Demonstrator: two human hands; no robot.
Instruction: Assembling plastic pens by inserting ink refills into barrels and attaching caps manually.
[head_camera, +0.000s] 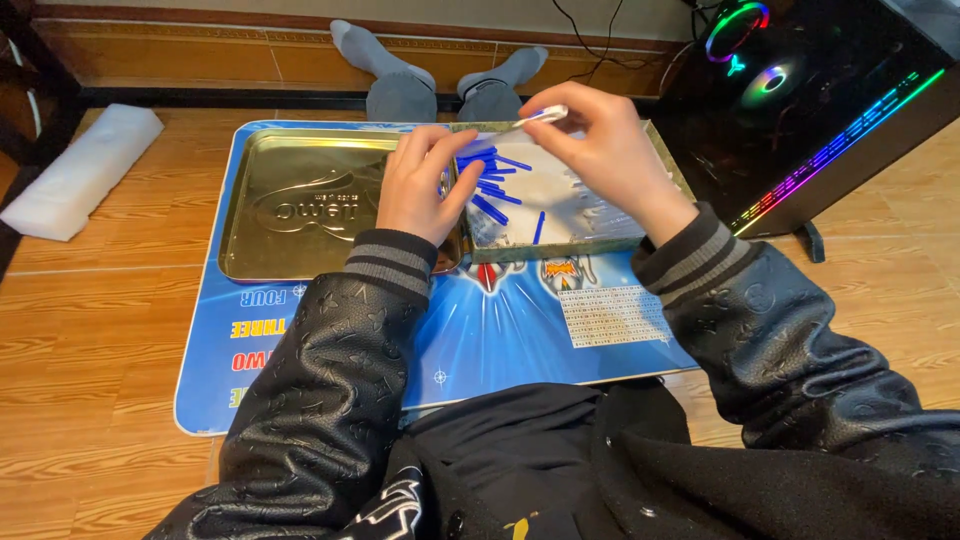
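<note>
My left hand (420, 185) hovers over the left side of a silver tin tray (590, 225), fingers curled around several thin blue sticks (490, 185) that lie loose in the tray. My right hand (600, 150) is raised above the tray's far edge and pinches a small pale stick-like piece (545, 116) between thumb and fingers. Beside the tray on the left lies a gold tin lid (300, 205), empty side up. Both tins rest on a blue printed play mat (500, 330) on the wooden floor.
My legs in grey socks (375, 50) stretch out beyond the mat. A black computer case with rainbow lighting (820, 100) stands at the right. A white foam block (80, 165) lies at the left on the floor. Black cables run along the wall.
</note>
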